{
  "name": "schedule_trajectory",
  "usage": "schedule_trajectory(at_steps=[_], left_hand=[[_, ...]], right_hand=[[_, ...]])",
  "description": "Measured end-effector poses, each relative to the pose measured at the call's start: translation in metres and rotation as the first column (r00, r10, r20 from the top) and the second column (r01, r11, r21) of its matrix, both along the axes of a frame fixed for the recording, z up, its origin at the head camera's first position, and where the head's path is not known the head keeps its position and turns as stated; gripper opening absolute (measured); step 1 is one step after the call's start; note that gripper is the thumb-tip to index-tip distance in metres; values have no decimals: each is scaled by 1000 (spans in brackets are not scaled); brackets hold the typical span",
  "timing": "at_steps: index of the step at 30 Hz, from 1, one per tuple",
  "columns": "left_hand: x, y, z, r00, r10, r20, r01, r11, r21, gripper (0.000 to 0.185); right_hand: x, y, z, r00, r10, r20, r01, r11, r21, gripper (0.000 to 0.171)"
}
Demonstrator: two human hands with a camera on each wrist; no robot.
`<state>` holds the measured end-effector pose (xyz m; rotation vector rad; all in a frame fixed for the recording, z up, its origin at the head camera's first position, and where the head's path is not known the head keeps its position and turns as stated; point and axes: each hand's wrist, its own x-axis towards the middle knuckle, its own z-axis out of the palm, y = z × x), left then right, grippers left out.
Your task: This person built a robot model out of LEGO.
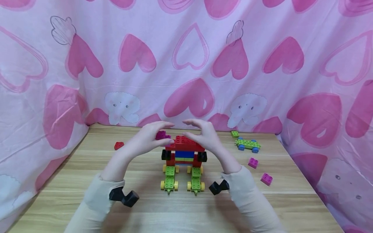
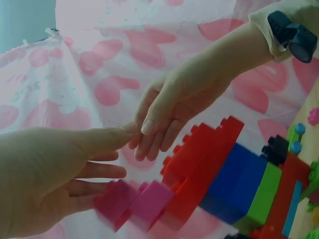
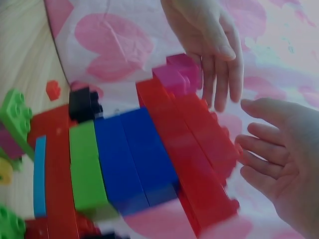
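A toy figure built of large bricks stands on the table. It has a red brick top (image 1: 186, 144), a blue brick (image 3: 134, 154) middle, black bricks (image 1: 202, 156) at either side and two green wheeled bases (image 1: 196, 182) below. Pink bricks (image 2: 149, 201) stick out at the top's left end. Beside these, my left hand (image 1: 148, 137) hovers with loosely bent fingers and holds nothing; its fingers overlap the pink bricks in the left wrist view. Over the right end of the red top, my right hand (image 1: 204, 136) curves inward with relaxed fingers, nothing in its grasp. Both hands face each other.
A red brick (image 1: 118, 146) lies at the back left. At the right are a green brick (image 1: 234, 134), a green wheeled base (image 1: 247, 144) with blue wheels and two pink bricks (image 1: 266, 179). A heart-printed curtain (image 1: 186, 64) hangs behind the wooden table (image 1: 140, 213).
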<state>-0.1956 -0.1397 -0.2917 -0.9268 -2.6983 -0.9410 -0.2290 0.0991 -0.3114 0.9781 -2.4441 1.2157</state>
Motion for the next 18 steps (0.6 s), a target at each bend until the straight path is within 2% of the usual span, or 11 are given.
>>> schedule_trajectory(at_steps=[8,13,18], left_hand=[[-3,20,4,997,-59,-54,61,997,40,51],[-5,35,7,996,-85,-34,85,996,23,50],[-6,51,5,994,-105,-10,105,994,-11,50]], right_hand=[[-2,41,-7,986,-144,-81,139,988,-67,33],[-3,72,-17,965,-249,-87,241,966,-94,30],[-7,104,-35,937,-337,-93,330,940,-85,30]])
